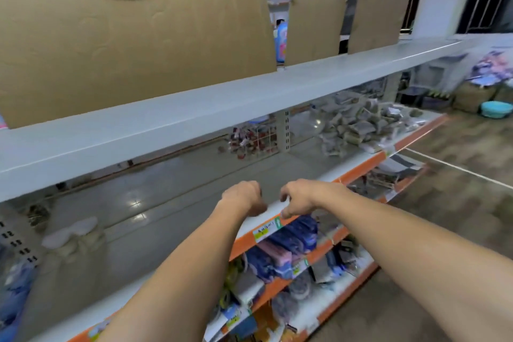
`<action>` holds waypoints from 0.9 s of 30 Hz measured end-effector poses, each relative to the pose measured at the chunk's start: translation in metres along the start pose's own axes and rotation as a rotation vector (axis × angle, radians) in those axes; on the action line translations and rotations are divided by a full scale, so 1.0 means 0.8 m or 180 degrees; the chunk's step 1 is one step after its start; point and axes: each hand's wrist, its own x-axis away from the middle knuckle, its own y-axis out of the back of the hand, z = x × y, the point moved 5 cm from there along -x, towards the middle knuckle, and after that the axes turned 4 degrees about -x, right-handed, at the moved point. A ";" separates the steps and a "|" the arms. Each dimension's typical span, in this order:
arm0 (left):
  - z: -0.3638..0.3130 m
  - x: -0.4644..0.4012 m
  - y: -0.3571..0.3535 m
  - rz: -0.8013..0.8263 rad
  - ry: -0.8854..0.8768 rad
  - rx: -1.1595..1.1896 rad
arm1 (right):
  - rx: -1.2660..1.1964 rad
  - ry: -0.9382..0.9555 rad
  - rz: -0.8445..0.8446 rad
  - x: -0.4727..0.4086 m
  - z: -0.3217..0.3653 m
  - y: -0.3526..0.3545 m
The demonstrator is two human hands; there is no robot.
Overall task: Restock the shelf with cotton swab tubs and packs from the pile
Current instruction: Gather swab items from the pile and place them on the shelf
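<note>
A: Swab stock, the tubs and packs, I cannot place for certain. The picture is smeared, and the nearest candidate is the pile of packets (361, 125) far right on the same shelf (172, 191); what they are, I cannot read.

B: Start big, then. What is the risk with the shelf itself?

A: It is a long, glossy, nearly bare board with an upper shelf (194, 119) hanging low over it. Anything lifted high on the way in may knock that front lip. Tubs set on so slick a surface could slide if nudged.

B: And the pile?

A: It is heaped loosely near the front edge. Pulling one pack from the bottom could spill others onto the lower shelves (291, 247) or the floor.

B: The hands?

A: Both hover at the near front rim, close together. The left hand (244, 197) has its fingers curled under and seems to hold nothing. The right hand (298, 197) also hangs with fingers bent down, gripping nothing, its tips just at the orange price strip (263, 233).

B: So the small danger?

A: Fingers catching the yellow price label (263, 230) and peeling it. Reaching far right from here would also stretch the arms across the rim.
</note>
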 end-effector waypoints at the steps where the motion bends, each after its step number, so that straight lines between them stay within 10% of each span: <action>1: -0.019 -0.009 0.002 0.0017 -0.0076 -0.0013 | -0.0001 -0.0055 -0.0004 0.003 -0.018 0.003; 27: -0.406 -0.230 0.031 -0.0121 -0.0919 -0.0101 | -0.0724 -0.0789 -0.0309 0.012 -0.443 0.073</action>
